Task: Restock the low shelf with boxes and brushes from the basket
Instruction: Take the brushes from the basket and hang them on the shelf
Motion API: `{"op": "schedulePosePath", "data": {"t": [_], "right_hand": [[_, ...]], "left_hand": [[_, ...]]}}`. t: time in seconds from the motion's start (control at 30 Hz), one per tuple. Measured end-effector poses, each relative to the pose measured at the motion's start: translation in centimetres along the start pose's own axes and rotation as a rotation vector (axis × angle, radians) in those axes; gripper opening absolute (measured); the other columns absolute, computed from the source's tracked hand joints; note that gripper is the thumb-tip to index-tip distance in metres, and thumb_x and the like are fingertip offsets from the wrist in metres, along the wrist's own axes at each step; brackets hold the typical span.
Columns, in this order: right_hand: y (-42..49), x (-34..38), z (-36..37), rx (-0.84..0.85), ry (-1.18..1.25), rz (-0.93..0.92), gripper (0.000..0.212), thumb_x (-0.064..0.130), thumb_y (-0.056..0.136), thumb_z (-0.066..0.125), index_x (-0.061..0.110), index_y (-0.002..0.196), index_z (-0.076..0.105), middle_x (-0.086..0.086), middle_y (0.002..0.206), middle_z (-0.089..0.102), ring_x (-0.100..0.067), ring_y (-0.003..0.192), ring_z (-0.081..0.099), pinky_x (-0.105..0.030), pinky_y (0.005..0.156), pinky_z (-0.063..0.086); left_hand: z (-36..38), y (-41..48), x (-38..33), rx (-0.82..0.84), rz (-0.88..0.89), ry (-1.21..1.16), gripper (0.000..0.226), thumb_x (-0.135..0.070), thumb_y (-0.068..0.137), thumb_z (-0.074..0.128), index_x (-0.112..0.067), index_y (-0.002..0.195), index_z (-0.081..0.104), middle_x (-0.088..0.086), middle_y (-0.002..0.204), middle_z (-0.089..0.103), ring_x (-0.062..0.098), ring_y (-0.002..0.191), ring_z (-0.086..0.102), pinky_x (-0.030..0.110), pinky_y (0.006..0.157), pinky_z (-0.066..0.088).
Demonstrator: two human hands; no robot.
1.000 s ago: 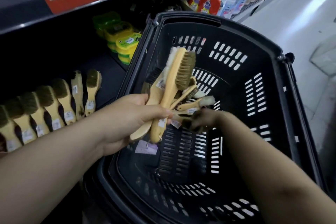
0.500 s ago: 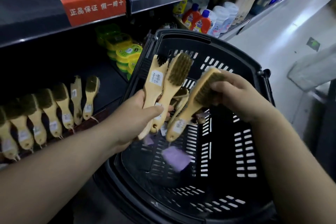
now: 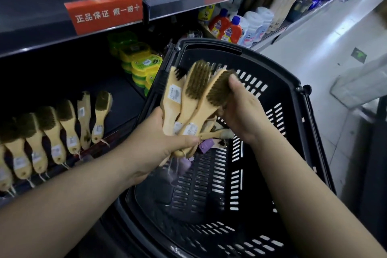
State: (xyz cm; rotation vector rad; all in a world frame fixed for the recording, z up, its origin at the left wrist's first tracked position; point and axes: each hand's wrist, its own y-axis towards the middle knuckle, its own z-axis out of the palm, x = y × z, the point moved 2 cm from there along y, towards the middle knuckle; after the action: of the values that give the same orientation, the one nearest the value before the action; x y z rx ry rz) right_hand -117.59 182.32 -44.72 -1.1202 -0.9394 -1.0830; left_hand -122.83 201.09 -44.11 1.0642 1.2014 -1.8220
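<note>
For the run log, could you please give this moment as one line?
left hand: grips wooden-handled brushes | right hand: holds rightmost brush head | over black plastic basket

I see an unevenly lit wide-angle view. The floor [image 3: 314, 33] at two o'clock glares pale white, while the low shelf [image 3: 52, 81] at nine o'clock sits in deep shadow. Shelf edges bow near the frame borders. The bottles [image 3: 228, 27] at one o'clock look soft, and the brushes [image 3: 194, 98] at center are slightly smeared.
</note>
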Motion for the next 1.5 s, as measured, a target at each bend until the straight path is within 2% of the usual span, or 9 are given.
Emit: {"op": "schedulePosePath", "data": {"t": [0.1,0.23,0.43,0.7,0.8,0.97,1.17,1.37,1.5], "right_hand": [[2.3,-2.6,-2.6,-0.151,0.15,0.104,0.053,0.052,0.089,0.049,0.005,0.112,0.06,-0.005,0.098,0.063,-0.014,0.075,0.06,-0.024,0.07,0.052],[4.6,-10.1,-6.9,-0.406,-0.277,0.429,0.02,0.028,0.093,0.051,0.012,0.102,0.061,-0.005,0.094,0.06,-0.013,0.068,0.056,-0.025,0.059,0.048],[7.3,-18.5,-9.0,-0.267,-0.647,0.677,0.063,0.027,0.096,0.046,0.024,0.149,0.012,-0.023,0.14,0.038,-0.041,0.118,0.049,-0.048,0.093,0.047],[5.9,-23.2,-8.2,-0.494,-0.688,0.627,0.028,0.015,0.092,0.053,0.0,0.116,0.057,-0.013,0.112,0.062,-0.021,0.08,0.058,-0.012,0.06,0.043],[5.0,-22.2,-8.6,-0.464,-0.555,0.789,0.033,0.01,0.083,0.063,0.005,0.114,0.053,-0.014,0.113,0.057,-0.024,0.094,0.055,-0.013,0.074,0.044],[2.5,-14.0,-5.6,-0.291,0.049,0.722,0.011,-0.006,0.084,0.047,0.003,0.087,0.054,-0.011,0.063,0.064,-0.02,0.051,0.063,-0.028,0.048,0.053],[-3.4,-3.9,2.9,0.126,0.392,0.476,0.028,0.005,0.081,0.046,0.004,0.108,0.053,-0.008,0.08,0.065,-0.017,0.068,0.065,-0.033,0.069,0.058],[-8.6,0.2,12.1,0.175,0.36,0.415,0.03,0.02,0.094,0.04,-0.002,0.1,0.058,-0.009,0.073,0.068,-0.014,0.061,0.066,-0.026,0.058,0.056],[-10.3,0.7,17.3,0.142,0.3,0.379,0.025,0.014,0.098,0.037,-0.003,0.104,0.056,-0.011,0.078,0.067,-0.015,0.062,0.064,-0.025,0.058,0.057]], "left_hand": [[-0.9,0.8,-0.7,-0.117,0.068,0.105,0.048,-0.002,0.07,0.077,-0.022,0.106,0.052,-0.001,0.094,0.071,0.01,0.08,0.07,0.025,0.066,0.058],[-1.6,1.1,-1.0,-0.109,0.036,0.139,0.048,-0.008,0.074,0.074,-0.018,0.114,0.051,0.006,0.102,0.069,0.024,0.095,0.068,0.044,0.082,0.056],[-1.8,1.1,-0.5,-0.118,0.053,0.152,0.045,-0.016,0.075,0.074,-0.027,0.112,0.052,-0.004,0.096,0.072,0.016,0.089,0.07,0.035,0.077,0.058],[-1.9,1.0,-0.6,-0.121,0.053,0.188,0.044,-0.025,0.071,0.076,-0.031,0.108,0.052,-0.005,0.099,0.072,0.017,0.093,0.069,0.043,0.088,0.052],[-1.9,0.9,-0.4,-0.125,0.059,0.177,0.042,-0.023,0.071,0.076,-0.028,0.106,0.052,-0.001,0.097,0.072,0.018,0.09,0.07,0.038,0.078,0.055],[-2.2,0.0,-0.4,-0.156,0.027,0.059,0.039,-0.013,0.076,0.074,-0.023,0.106,0.052,0.004,0.101,0.07,0.027,0.09,0.07,0.047,0.081,0.056],[-3.2,-3.0,-0.2,-0.229,-0.011,-0.054,0.047,-0.02,0.07,0.08,-0.023,0.107,0.052,0.006,0.11,0.067,0.028,0.1,0.065,0.049,0.092,0.05],[-5.0,-7.9,-1.3,-0.344,0.043,-0.178,0.041,-0.012,0.079,0.072,-0.018,0.116,0.055,0.005,0.106,0.07,0.023,0.097,0.067,0.042,0.087,0.053],[-7.7,-11.1,-1.1,-0.408,0.075,-0.264,0.036,-0.011,0.08,0.069,-0.015,0.113,0.056,0.003,0.096,0.071,0.011,0.077,0.068,0.024,0.06,0.054]]}}
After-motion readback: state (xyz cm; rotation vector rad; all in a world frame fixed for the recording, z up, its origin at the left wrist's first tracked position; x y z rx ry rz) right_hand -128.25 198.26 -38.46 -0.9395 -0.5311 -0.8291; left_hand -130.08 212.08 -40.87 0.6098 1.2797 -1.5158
